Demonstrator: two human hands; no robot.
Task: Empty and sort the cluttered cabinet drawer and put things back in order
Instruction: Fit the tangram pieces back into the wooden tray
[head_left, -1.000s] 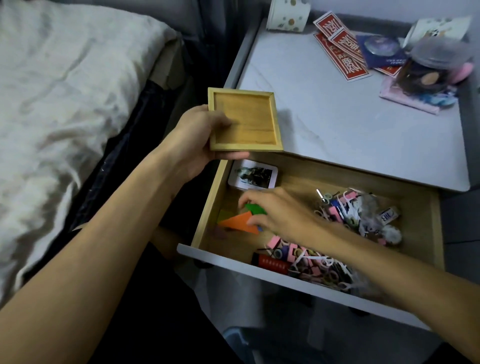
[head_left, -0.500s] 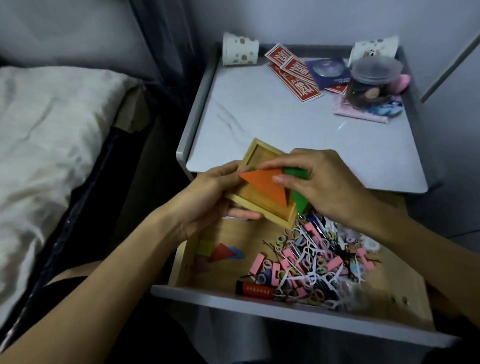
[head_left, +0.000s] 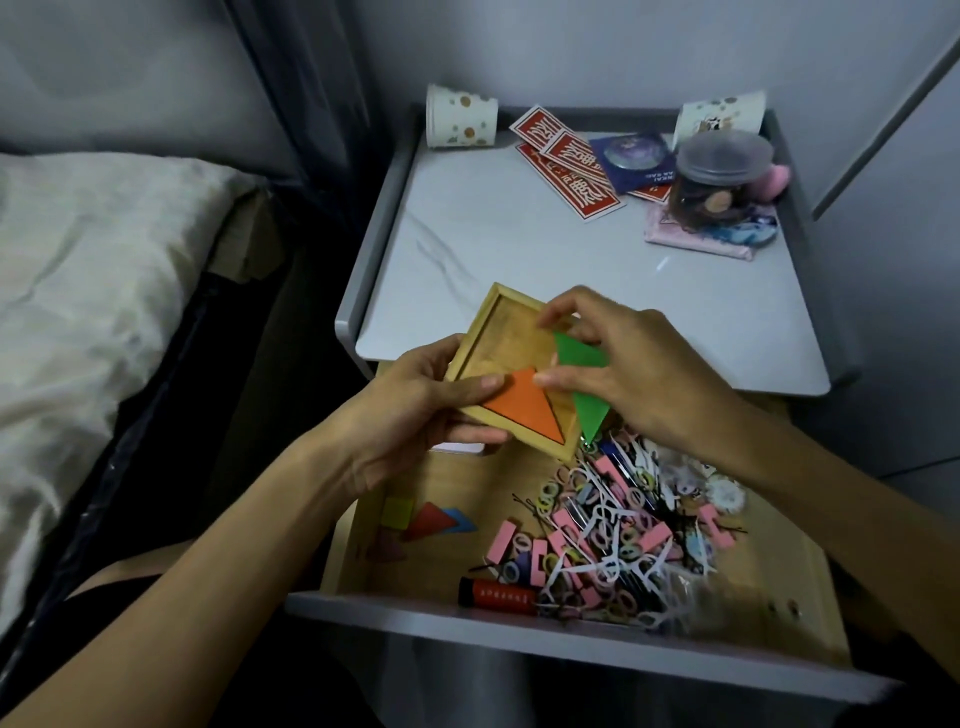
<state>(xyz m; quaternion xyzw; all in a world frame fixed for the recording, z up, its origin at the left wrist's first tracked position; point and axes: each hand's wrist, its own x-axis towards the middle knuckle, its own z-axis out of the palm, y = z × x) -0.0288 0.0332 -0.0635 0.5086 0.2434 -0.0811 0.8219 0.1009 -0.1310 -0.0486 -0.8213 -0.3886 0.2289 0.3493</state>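
Observation:
My left hand (head_left: 410, 410) grips the near-left edge of a square wooden tray (head_left: 498, 343), held tilted above the open drawer (head_left: 519, 618). An orange triangle (head_left: 519, 408) lies in the tray's near corner. My right hand (head_left: 634, 364) pinches a green triangle (head_left: 584, 374) over the tray's right side, its tip hanging past the rim. Below, the drawer's left part holds a yellow square (head_left: 397, 514), a red triangle (head_left: 428, 522) and a blue piece (head_left: 462, 522). A tangle of pink clips and small hair ties (head_left: 613, 540) fills its middle, and a red tube (head_left: 496, 595) lies by the front.
The grey cabinet top (head_left: 519, 249) carries a paper cup (head_left: 460, 117), red envelopes (head_left: 566, 171), a lidded plastic jar (head_left: 722, 176) and a pink pouch (head_left: 701, 239) at the back. A bed with pale bedding (head_left: 88, 291) is close on the left.
My right hand lifted the orange and green triangles out of the drawer to the tray. The orange one now lies in the tray; the green one stays pinched.

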